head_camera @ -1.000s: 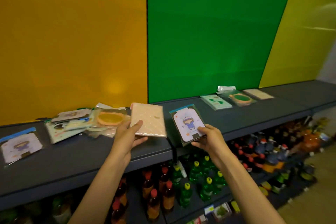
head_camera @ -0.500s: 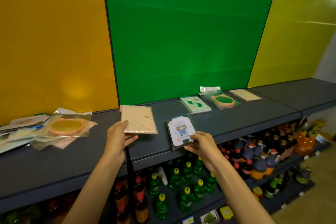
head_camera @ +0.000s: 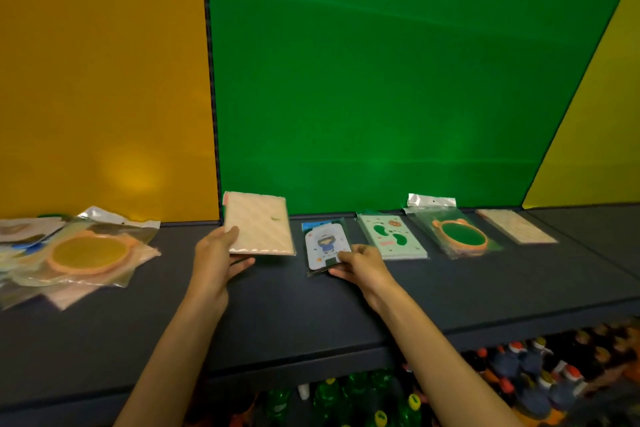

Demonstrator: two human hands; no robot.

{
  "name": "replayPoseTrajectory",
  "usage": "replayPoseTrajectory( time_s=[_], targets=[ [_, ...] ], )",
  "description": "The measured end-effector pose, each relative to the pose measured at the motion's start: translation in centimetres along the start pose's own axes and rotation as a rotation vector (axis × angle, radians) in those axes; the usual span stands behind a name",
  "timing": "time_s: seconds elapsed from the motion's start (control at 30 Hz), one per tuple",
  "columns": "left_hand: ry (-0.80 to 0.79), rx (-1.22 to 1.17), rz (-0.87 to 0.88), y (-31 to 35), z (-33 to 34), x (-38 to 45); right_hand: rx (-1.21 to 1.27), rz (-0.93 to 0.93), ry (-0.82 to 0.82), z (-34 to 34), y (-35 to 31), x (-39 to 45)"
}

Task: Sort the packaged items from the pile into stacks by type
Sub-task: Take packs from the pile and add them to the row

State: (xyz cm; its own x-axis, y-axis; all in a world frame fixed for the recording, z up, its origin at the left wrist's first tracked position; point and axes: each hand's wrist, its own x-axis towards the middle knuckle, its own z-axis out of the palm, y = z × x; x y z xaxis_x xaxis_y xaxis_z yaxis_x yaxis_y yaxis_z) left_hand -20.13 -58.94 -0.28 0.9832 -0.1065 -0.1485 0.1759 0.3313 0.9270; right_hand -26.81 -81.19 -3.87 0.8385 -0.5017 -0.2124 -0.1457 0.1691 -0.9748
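So both hands have swung right since a second ago, away from the messy pile of clear-bagged packets at 9 o'clock. Left hand grips a peach quilted flat packet, lifted. Right hand pinches a cartoon-girl card packet, lowering it onto the dark grey shelf at 12, starting a new stack beside the mint-green spotted packet.

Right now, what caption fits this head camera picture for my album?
Left hand holds a peach packet; right hand sets a cartoon card on the shelf.
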Motion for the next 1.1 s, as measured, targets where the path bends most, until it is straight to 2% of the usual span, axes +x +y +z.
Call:
replayPoseTrajectory(
  time_s=[0.1,0.23,0.37,0.5,0.67,0.8,1.1],
  targets=[
    [0.027,0.004,0.001,0.0,0.3,0.7,-0.193,-0.044,0.029,0.7,0.4,2.0],
    [0.032,0.042,0.004,-0.1,0.8,1.5,-0.834,-0.315,0.201,0.5,-0.1,3.2],
    [0.034,0.063,0.031,-0.4,2.4,2.1,-1.166,-0.417,0.171,0.1,-0.7,3.2],
    [0.017,0.080,0.045,-1.2,5.2,2.2,-1.173,-0.521,0.138,-1.8,-1.6,3.4],
    [-0.050,0.096,0.004,-3.0,11.1,1.4,-1.168,-0.663,0.211,-8.1,-3.8,3.7],
    [-0.114,0.111,-0.011,-5.4,17.5,-0.7,-1.183,-0.747,0.244,-16.1,-5.2,3.9],
    [-0.199,0.125,-0.029,-12.4,34.0,-8.1,-1.238,-0.704,0.272,-36.6,-5.9,3.0]
  ],
)
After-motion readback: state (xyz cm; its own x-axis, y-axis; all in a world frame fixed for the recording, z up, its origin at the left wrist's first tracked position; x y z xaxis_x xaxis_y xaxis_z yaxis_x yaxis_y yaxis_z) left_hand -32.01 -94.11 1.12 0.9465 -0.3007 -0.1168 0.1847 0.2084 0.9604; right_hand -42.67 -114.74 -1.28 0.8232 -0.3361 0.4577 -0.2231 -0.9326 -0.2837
